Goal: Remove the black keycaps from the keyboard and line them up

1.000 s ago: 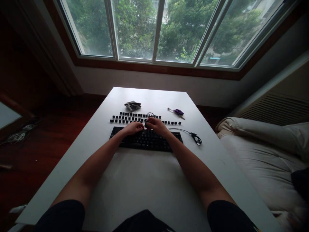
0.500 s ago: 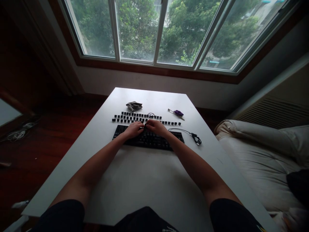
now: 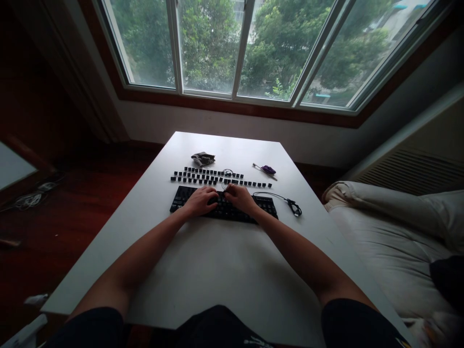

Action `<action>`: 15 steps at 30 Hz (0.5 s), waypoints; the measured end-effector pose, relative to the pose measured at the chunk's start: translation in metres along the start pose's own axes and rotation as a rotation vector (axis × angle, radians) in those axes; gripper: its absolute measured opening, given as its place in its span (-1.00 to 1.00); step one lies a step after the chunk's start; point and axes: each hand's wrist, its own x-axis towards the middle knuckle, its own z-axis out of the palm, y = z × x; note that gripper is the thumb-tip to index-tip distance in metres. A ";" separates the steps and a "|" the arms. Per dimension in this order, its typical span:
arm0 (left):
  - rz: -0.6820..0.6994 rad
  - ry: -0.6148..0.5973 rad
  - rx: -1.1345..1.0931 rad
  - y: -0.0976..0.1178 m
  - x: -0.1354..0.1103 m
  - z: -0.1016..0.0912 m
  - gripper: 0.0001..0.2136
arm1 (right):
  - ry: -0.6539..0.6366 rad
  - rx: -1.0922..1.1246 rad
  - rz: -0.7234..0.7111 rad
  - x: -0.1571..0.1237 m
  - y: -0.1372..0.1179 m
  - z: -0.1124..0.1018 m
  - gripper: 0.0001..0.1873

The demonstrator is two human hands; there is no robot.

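A black keyboard (image 3: 268, 209) lies across the white table (image 3: 232, 270). My left hand (image 3: 201, 200) rests on its left-middle part, fingers curled and thumb apart, holding it. Over the upper middle keys is my right hand (image 3: 239, 198), its fingertips pinched together. A thin wire-like curve shows at those fingertips, but what they hold is too small to make out. Just behind the keyboard, loose black keycaps (image 3: 203, 177) stand in rows. A small ring-shaped wire piece (image 3: 227, 172) lies among them.
Behind the keycaps lies a crumpled grey cloth (image 3: 203, 158). To its right is a purple object (image 3: 268, 169) beside a thin stick-like tool (image 3: 258, 166). The keyboard's coiled cable (image 3: 294, 208) lies at the right. A pale sofa (image 3: 377, 241) stands beside the table, windows beyond.
My hands, together over the upper keys before, have parted. The left has come back slightly toward me, and the right has shifted a little to the right.
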 end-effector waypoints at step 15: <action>-0.055 -0.018 -0.015 0.007 0.001 -0.003 -0.72 | 0.153 0.515 0.161 -0.025 0.029 0.017 -0.70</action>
